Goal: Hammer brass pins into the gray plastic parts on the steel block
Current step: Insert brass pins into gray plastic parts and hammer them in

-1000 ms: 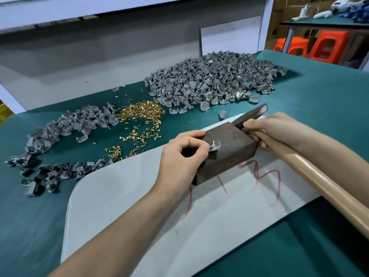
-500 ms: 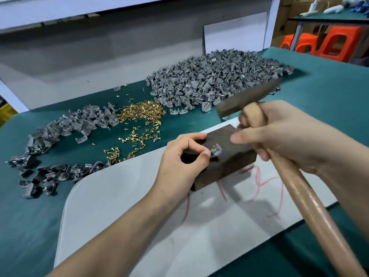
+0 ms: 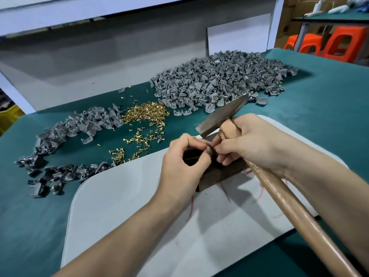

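Left hand (image 3: 183, 166): pinches a part (image 3: 209, 149), mostly hidden, on the block's top.
Right hand (image 3: 257, 144): grips the hammer (image 3: 221, 116) just under its head.
Block (image 3: 223, 173): on the white board (image 3: 129, 206), centre.
Pins (image 3: 143, 114): loose heap, far left of block.
Parts (image 3: 219, 80): big heap far, smaller heap left.
Crate (image 3: 8, 116): far left edge; contents cannot be told.

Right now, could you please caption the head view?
Left hand pinches a gray part on the steel block; right hand grips the hammer.
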Demonstrator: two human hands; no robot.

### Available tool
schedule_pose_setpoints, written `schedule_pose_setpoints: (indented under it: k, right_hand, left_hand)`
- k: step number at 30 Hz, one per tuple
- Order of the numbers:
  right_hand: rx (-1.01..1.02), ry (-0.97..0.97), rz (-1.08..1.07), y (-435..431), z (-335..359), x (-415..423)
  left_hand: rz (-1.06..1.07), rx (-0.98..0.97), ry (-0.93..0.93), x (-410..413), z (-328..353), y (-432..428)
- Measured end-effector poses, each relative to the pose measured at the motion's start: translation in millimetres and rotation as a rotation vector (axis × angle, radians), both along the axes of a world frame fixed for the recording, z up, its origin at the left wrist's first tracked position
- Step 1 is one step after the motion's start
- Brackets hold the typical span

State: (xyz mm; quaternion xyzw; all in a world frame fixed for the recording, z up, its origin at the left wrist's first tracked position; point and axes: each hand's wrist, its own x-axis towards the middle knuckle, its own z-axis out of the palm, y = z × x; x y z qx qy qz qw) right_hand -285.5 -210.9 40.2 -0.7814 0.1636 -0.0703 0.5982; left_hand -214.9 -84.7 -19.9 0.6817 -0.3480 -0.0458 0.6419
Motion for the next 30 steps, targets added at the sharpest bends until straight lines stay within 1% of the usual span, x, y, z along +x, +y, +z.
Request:
schedule_pose_setpoints:
  k: [3, 9, 14, 16, 19, 21, 24, 27, 30]
  right_hand:
    - [0.098, -0.028, -0.004, -0.5, -0.3, -2.8]
    - [0.138, -0.073, -0.035, -2.7, 1.3, -7.6]
    - [0.275, -0.112, -0.022, -4.6, 4.5, -9.3]
    - [0.268, -0.101, -0.016, -3.7, 5.8, -9.7]
    - [0.244, -0.096, -0.009, -1.9, 7.6, -10.7]
    - [0.226, -0.104, -0.011, -1.9, 7.3, -10.9]
    - [0.210, -0.110, -0.030, -2.5, 7.7, -12.0]
    - [0.120, -0.081, -0.050, -3.7, 12.2, -15.7]
    - [0.062, -0.039, -0.101, -5.4, 16.3, -17.8]
  left_hand:
    - [-0.014, -0.020, -0.070, -1.4, 1.6, 0.7]
    - [-0.047, -0.014, -0.065, -2.9, 1.9, 0.6]
    - [-0.072, -0.015, -0.033, -3.2, 2.9, 1.1]
    - [-0.104, -0.032, 0.032, -3.6, 4.3, 1.5]
    - [-0.087, 0.004, 0.080, -3.4, 4.8, 1.1]
    - [-0.064, 0.043, 0.063, -2.7, 5.5, 1.0]
    - [-0.048, 0.047, 0.016, -3.2, 6.7, 2.5]
    - [0.009, 0.033, -0.017, -3.3, 5.3, 1.3]
    - [-0.014, -0.022, 0.044, -4.0, 6.5, -0.5]
